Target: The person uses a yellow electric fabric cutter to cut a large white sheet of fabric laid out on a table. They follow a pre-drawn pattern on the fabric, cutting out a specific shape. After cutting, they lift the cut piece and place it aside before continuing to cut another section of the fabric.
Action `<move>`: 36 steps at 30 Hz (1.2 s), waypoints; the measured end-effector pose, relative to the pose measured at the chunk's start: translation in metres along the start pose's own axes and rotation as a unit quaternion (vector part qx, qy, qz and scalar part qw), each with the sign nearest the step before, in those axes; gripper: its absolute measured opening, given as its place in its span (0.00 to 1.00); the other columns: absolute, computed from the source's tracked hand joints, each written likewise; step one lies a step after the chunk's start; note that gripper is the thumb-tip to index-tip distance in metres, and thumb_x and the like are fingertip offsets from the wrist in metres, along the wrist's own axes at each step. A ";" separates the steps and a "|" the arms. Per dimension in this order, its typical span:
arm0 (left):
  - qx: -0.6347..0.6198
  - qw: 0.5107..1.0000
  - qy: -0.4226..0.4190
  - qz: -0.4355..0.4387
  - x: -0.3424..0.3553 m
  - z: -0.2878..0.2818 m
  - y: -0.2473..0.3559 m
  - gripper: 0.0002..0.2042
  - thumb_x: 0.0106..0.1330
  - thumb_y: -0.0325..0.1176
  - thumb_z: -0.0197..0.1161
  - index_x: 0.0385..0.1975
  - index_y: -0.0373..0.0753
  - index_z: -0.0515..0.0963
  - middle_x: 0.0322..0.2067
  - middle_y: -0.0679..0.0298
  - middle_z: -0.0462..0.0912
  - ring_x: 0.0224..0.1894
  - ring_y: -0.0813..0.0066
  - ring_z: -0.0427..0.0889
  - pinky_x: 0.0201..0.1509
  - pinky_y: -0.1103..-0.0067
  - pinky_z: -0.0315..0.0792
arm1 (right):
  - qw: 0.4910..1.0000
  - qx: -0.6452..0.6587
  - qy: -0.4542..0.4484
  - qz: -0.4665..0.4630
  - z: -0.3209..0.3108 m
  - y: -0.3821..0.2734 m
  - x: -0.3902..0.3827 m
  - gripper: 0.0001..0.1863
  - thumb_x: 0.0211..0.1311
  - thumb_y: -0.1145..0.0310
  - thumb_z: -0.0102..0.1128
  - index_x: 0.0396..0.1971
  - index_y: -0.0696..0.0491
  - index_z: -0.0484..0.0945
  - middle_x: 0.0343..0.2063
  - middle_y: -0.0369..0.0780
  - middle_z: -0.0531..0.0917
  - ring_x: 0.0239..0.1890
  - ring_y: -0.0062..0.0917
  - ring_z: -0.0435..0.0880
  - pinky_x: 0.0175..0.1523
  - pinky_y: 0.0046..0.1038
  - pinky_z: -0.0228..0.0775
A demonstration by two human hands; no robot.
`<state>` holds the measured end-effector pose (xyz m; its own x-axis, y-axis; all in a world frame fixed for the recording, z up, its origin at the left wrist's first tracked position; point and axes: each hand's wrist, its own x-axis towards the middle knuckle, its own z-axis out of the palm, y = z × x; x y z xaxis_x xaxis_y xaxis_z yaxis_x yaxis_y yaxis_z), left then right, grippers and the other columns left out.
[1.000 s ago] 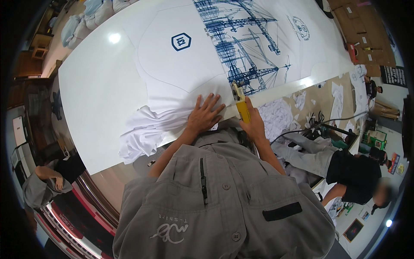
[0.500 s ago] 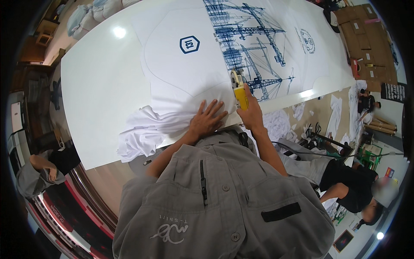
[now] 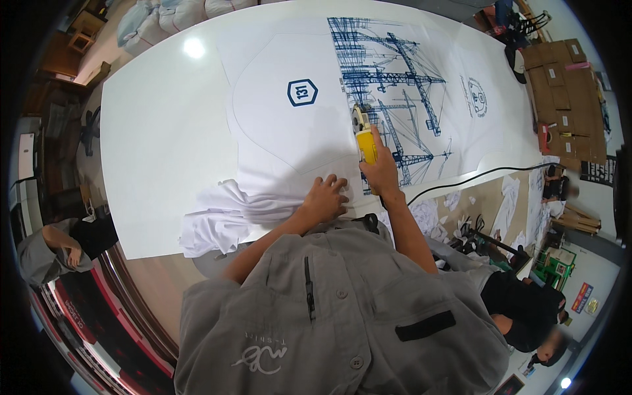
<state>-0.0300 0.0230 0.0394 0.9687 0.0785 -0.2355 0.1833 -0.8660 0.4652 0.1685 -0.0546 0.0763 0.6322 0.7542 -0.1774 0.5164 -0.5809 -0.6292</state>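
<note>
My right hand [image 3: 380, 170] grips a yellow powered rotary cutter [image 3: 365, 143], its blade on the border between white fabric [image 3: 276, 131] and a blue crane print [image 3: 421, 79]. My left hand [image 3: 322, 199] rests on the fabric below and left of the cutter, holding nothing, fingers apart and bent. The white part carries a blue hexagon emblem [image 3: 303, 92] and faint curved outlines. Bunched white cloth [image 3: 214, 220] lies left of my left hand, on the white table [image 3: 151, 151].
A black cord [image 3: 474, 176] runs off rightward. Cardboard [image 3: 559, 85] is at the table's right; filled sacks [image 3: 148, 23] lie beyond it, upper left. A co-worker in black [image 3: 523, 309] is at lower right, another person [image 3: 56, 253] at left. Cloth scraps [image 3: 507, 204] lie below right.
The cutter in my right hand has advanced along the print's edge, away from me. My left fingers, flat and spread earlier, are now more bent. The whole view has shifted slightly.
</note>
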 end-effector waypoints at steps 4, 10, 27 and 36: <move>-0.009 1.000 -0.018 -0.008 0.003 -0.004 -0.003 0.15 0.64 0.54 0.70 0.47 0.59 0.91 0.64 0.68 0.72 0.69 0.61 0.65 0.66 0.58 0.67 | 1.000 -0.002 -0.010 0.010 -0.001 -0.010 0.028 0.54 0.53 0.71 0.63 0.82 0.32 0.51 0.41 0.56 0.78 0.45 0.54 0.82 0.54 0.47 0.76; -0.028 0.999 -0.014 -0.018 0.008 0.008 -0.006 0.14 0.65 0.54 0.69 0.46 0.62 0.91 0.63 0.70 0.72 0.69 0.64 0.64 0.66 0.61 0.65 | 1.000 -0.003 -0.008 0.007 -0.001 -0.023 0.069 0.54 0.54 0.72 0.63 0.82 0.32 0.51 0.42 0.56 0.79 0.44 0.55 0.83 0.54 0.48 0.76; -0.055 0.998 0.010 -0.010 0.015 0.003 -0.006 0.12 0.60 0.52 0.71 0.37 0.56 0.92 0.56 0.66 0.75 0.62 0.62 0.69 0.61 0.59 0.67 | 1.000 -0.008 -0.007 0.013 0.006 -0.056 0.206 0.56 0.53 0.73 0.67 0.82 0.34 0.50 0.49 0.59 0.81 0.54 0.54 0.84 0.62 0.45 0.76; -0.150 0.987 0.009 -0.047 0.017 0.002 -0.006 0.12 0.64 0.49 0.69 0.35 0.49 0.91 0.59 0.64 0.75 0.64 0.60 0.69 0.66 0.58 0.64 | 0.999 -0.031 -0.006 0.021 0.004 -0.090 0.292 0.56 0.52 0.71 0.66 0.82 0.33 0.49 0.52 0.56 0.84 0.57 0.53 0.85 0.63 0.44 0.76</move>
<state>-0.0150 0.0284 0.0314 0.9471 0.1632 -0.2764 0.3122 -0.6687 0.6748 0.3043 0.2195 0.0776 0.6476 0.7317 -0.2128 0.5238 -0.6302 -0.5731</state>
